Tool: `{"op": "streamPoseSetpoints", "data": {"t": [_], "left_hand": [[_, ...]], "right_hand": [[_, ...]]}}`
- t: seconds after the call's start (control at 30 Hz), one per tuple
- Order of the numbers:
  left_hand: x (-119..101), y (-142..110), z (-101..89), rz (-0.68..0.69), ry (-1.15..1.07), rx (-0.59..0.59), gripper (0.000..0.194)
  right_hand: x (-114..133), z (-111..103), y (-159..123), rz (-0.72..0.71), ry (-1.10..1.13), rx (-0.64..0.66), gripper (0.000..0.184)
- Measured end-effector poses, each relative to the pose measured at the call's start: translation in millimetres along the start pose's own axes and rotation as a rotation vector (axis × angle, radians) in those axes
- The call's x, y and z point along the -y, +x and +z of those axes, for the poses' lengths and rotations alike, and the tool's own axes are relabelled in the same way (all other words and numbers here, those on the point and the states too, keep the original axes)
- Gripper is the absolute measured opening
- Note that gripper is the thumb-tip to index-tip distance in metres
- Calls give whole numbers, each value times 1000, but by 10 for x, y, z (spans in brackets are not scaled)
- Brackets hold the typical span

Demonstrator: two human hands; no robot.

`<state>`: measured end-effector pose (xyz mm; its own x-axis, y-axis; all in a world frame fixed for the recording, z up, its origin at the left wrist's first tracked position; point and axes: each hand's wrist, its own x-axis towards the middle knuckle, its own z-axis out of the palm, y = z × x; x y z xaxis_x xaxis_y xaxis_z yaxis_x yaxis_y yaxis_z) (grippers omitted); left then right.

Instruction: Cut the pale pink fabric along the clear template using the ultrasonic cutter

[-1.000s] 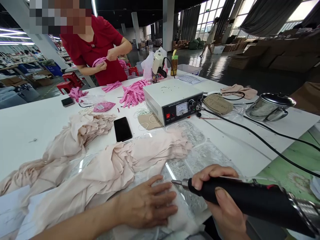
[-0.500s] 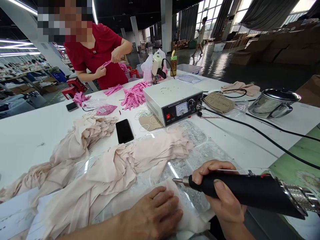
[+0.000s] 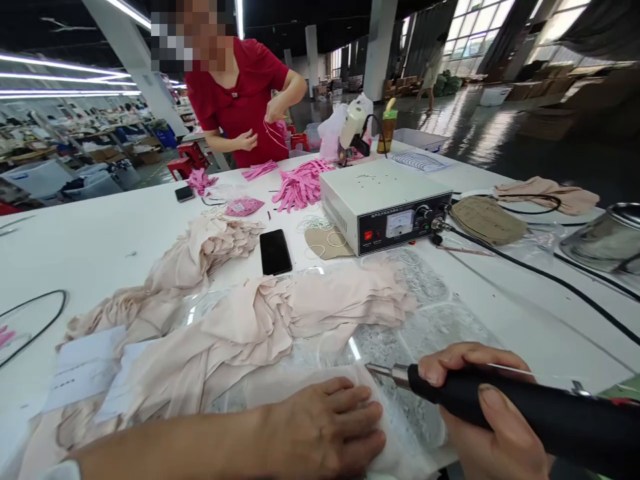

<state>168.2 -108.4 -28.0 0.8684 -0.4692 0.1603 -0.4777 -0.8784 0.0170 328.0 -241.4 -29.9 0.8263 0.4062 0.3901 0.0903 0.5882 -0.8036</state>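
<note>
On a glossy grey-mottled sheet [image 3: 450, 327] lay thin pale-pink cloth [image 3: 397, 443]; a black cylindrical metal-tipped tool [image 3: 565, 417], gripped in the right hand's [image 3: 493, 440] fingers, pointed at its edge; the left hand [image 3: 325, 427] rested on it, fingers extended.

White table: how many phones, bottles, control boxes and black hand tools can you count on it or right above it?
Phones: 2
Bottle: 1
Control box: 1
Black hand tool: 1
Total: 5

Fabric stacks [image 3: 345, 297], worktable [image 3: 100, 227] and control box [image 3: 385, 183] suggest a garment workshop.
</note>
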Motion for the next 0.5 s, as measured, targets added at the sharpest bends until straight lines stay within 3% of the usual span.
{"op": "streamPoseSetpoints", "data": {"t": [0.33,0.5], "left_hand": [[8,-11,-3,-9,-17,-41,29],[10,-6,1,-11,-44,-33,29]], "right_hand": [[118,27,-24,39,-45,-39,10],[204,-199,-171,61,-34,-55,16]]}}
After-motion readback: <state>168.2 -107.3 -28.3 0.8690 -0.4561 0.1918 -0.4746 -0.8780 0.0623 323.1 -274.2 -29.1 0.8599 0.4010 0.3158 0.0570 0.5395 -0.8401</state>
